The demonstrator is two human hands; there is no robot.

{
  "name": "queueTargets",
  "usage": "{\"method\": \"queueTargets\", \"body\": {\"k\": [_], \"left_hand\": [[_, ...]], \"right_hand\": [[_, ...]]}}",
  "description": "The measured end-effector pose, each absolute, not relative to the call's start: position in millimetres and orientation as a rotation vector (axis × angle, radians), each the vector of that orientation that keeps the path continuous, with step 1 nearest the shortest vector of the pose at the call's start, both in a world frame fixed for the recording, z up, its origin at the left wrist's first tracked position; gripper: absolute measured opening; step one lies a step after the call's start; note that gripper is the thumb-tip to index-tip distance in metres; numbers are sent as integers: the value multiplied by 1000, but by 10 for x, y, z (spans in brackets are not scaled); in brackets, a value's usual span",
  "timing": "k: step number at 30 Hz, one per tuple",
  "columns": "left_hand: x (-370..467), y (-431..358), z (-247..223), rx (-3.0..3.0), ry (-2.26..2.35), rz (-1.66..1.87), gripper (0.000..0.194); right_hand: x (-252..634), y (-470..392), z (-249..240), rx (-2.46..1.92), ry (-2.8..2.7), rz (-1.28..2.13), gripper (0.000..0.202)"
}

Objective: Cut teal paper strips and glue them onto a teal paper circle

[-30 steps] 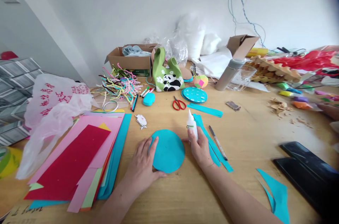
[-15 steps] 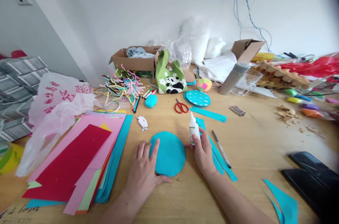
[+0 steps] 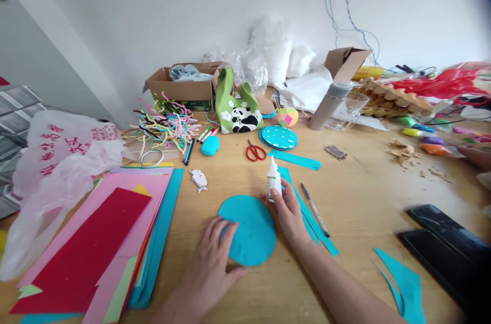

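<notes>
A round turquoise paper disc (image 3: 253,232) lies on the table in front of me. My left hand (image 3: 215,257) rests at its left edge, thumb apart from the other fingers, the index fingertip on the paper. To the right of the disc, my right hand (image 3: 289,211) is closed round a white glue bottle (image 3: 273,181), which stands upright with its nozzle pointing up. Turquoise paper strips (image 3: 320,227) and a pen (image 3: 315,210) lie just right of that hand. Beyond the bottle are red-handled scissors (image 3: 255,152).
Coloured paper sheets (image 3: 92,247) are piled at left, near a plastic bag (image 3: 57,155). Behind stand a green panda bag (image 3: 240,109), a cardboard box (image 3: 180,84) and a grey flask (image 3: 330,107). At right lie black phones (image 3: 433,257) and paper scraps (image 3: 406,283). Another person's hand (image 3: 475,156) shows at far right.
My left hand has slid slightly down the disc's left side, its index finger now bent more. The right hand still holds the glue bottle upright. The whole view has shifted a little.
</notes>
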State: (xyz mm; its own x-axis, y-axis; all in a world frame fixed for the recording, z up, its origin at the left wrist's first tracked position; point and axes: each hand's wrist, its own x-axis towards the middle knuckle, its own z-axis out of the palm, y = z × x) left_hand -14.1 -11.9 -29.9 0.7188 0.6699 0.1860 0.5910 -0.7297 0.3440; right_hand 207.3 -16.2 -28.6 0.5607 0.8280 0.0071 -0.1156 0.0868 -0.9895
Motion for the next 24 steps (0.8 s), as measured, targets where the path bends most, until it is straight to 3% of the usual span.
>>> {"method": "queueTargets", "body": {"k": [4,8,17,24], "left_hand": [[-143,-71,-275,2645,1030,416,78],[-84,-92,-271,2631,1093,439,79],[-101,-54,-267,2613,995,580,62],[-136,15,-264,2648,867,518,55]], "right_hand": [[2077,-168,-271,-1354,-748,660,48],[2090,-169,-302,-1356,-712,518,38],[2106,-139,-215,-951,-337,859,22],[2096,-113,-220,-988,-310,1029,30]]}}
